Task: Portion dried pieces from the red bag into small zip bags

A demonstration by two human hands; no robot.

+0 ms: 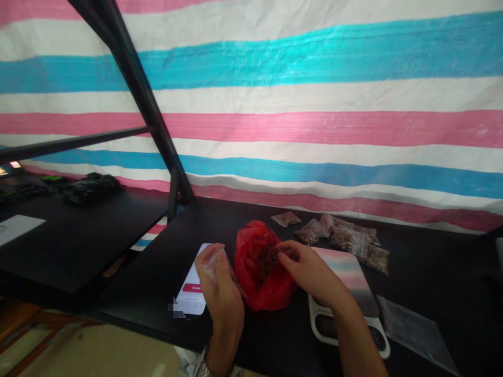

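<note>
A red plastic bag [264, 298] stands open on the black table, with brown dried pieces [264, 262] inside. My right hand [310, 269] reaches over its right rim, fingertips pinched together on some of the brown pieces. To the left of the red bag, my left hand [223, 293] is curled round a small clear plastic bag [214, 264], which is partly hidden by the fingers. A phone [192, 290] with a lit screen lies beneath and beside my left hand. Under my right forearm sits a white kitchen scale [346, 272] with a shiny plate.
Several small zip bags [349, 238] filled with brown bits lie behind the scale. A flat clear bag [416, 327] rests to its right. A black metal frame [153, 115] rises at the left, before a striped tarp [314, 125]. Another black table [78, 241] stands further left.
</note>
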